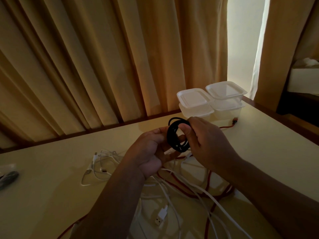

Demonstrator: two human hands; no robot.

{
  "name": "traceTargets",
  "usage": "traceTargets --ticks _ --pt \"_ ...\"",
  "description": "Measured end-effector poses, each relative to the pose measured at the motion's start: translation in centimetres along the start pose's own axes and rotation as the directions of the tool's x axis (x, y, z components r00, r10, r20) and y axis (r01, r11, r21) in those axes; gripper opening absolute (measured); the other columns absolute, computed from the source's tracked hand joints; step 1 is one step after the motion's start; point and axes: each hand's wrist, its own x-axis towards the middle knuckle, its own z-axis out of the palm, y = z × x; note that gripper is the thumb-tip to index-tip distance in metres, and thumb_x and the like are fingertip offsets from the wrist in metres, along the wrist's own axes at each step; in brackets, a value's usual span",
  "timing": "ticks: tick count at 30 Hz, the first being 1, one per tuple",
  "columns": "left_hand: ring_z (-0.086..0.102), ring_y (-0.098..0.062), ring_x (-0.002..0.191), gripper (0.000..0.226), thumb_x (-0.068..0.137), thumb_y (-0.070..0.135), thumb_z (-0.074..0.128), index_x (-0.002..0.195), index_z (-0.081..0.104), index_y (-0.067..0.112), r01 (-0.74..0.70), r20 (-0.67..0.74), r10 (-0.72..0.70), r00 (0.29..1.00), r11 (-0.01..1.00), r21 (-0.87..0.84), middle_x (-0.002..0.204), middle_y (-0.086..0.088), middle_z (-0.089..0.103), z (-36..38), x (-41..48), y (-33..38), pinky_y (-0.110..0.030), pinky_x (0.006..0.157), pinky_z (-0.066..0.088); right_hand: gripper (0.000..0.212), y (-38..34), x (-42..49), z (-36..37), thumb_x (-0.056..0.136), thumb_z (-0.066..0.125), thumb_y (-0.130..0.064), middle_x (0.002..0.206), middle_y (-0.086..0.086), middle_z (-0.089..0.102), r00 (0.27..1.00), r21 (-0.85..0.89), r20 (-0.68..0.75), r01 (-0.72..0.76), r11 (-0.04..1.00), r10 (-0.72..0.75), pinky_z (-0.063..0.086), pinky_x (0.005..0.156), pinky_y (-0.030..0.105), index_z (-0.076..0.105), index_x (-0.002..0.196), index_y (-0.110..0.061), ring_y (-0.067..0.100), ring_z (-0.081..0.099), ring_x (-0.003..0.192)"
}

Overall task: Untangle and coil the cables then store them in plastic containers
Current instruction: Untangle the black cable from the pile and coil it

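A black cable [174, 135] wound into a small coil hangs above the table between both hands. My left hand [150, 152] grips its lower left side and my right hand [205, 144] pinches its top right with the thumb inside the loop. Under my arms lies a tangle of white cables [172, 187] and a red cable [212, 192]. One end of the red cable [234, 121] reaches the containers. Several lidded clear plastic containers [195, 98], stacked in two piles, stand at the far right of the table.
The cream table [60, 169] has a wooden far edge against tan curtains [103, 57]. A second small bunch of white cables [100, 166] lies left of my hands. A dark object in a clear bag [8, 176] sits at the left edge.
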Motion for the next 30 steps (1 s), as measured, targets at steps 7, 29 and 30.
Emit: traceTargets --ticks 7,29,30 --pt "0.072 -0.016 0.084 0.018 0.098 0.013 0.055 0.104 0.073 0.012 0.033 0.074 -0.036 0.997 0.998 0.048 0.091 -0.006 0.075 -0.6 -0.2 0.1 -0.041 0.076 0.055 0.036 -0.1 -0.1 0.0 0.106 0.03 -0.048 0.072 -0.016 0.044 1.0 0.049 -0.012 -0.008 0.999 0.009 0.036 0.055 0.012 0.049 0.09 -0.023 0.004 0.05 0.065" --pt "0.07 -0.025 0.103 0.078 0.069 -0.009 0.081 0.135 0.055 0.022 -0.279 0.219 0.219 0.951 0.913 0.297 0.094 -0.007 0.071 0.0 -0.6 -0.4 -0.046 0.097 0.057 0.043 0.8 0.3 -0.1 0.105 0.028 -0.044 0.074 -0.008 0.049 0.996 -0.271 -0.011 -0.091 0.958 0.091 0.038 0.06 0.031 0.057 0.09 -0.017 0.012 0.045 0.063" --pt "0.07 -0.027 0.103 0.074 0.071 -0.008 0.079 0.135 0.055 0.021 -0.288 0.214 0.232 0.949 0.912 0.291 0.095 -0.009 0.071 0.0 -0.6 -0.4 -0.047 0.098 0.057 0.043 0.8 0.3 0.0 0.104 0.027 -0.045 0.074 -0.009 0.049 0.995 -0.269 -0.009 -0.095 0.958 0.096 0.037 0.06 0.031 0.056 0.089 -0.018 0.012 0.045 0.062"
